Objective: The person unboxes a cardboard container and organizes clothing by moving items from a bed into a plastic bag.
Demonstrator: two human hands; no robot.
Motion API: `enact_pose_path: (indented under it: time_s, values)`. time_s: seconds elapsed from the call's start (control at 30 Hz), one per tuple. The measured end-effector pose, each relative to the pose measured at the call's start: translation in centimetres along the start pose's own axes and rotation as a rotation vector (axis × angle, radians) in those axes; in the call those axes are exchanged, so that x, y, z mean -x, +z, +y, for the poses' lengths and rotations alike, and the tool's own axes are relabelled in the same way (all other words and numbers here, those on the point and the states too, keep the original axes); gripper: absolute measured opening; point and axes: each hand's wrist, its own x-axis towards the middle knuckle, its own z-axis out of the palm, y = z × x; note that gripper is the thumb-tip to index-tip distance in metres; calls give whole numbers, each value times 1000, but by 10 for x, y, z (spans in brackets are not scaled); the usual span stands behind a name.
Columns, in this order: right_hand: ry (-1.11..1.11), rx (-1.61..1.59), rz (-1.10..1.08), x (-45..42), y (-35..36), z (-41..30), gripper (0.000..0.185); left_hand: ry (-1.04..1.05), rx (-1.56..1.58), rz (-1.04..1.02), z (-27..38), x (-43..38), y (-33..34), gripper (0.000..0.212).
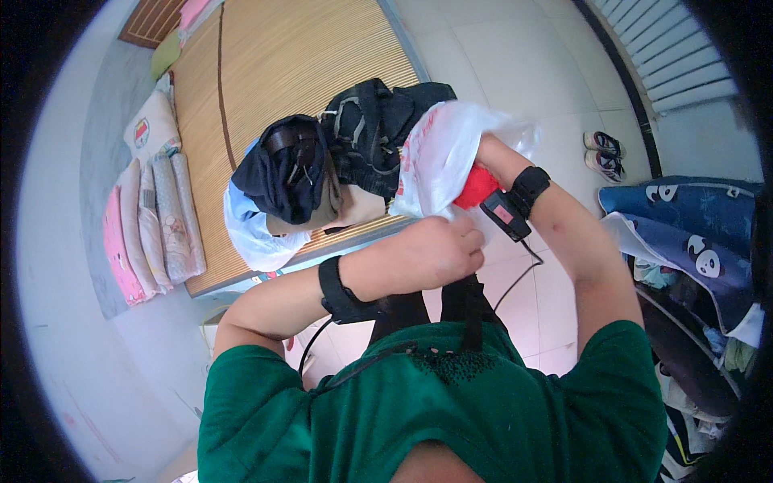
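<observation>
A white translucent plastic bag point(438, 154) with red print hangs in front of me, and a red fabric item point(477, 187) shows at its opening. My left hand point(450, 247) has its fingers curled at the bag's near edge, gripping the plastic. My right hand point(490, 148) reaches into the bag, its fingers hidden by the plastic. Beyond and to the left, a dark backpack point(374, 121) with grey trim lies on the bamboo mat. Beside it, dark folded clothing point(281, 169) with a belt sits on light blue and white bagged items point(256, 235).
The bamboo mat point(290, 54) covers a bed, with rolled bedding point(160, 229) and a pillow point(151, 127) at its left. Shoes point(604, 157) stand on the tiled floor at right, near a rack with a panda-patterned cover point(694, 241). Cables run from both wrist straps.
</observation>
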Motion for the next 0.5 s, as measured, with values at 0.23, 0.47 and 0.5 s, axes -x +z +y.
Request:
enact_pose_path:
  time_s: [0.23,0.47,0.5]
  values:
    - [-25,118,255,29,46,10,32,-2,-9,4,10,1,-4,11]
    - [-95,63,255,46,53,14,31,11,-18,-24,10,8,6,14]
    - [-107,64,259,46,54,13,31,10,-21,-23,10,7,5,14]
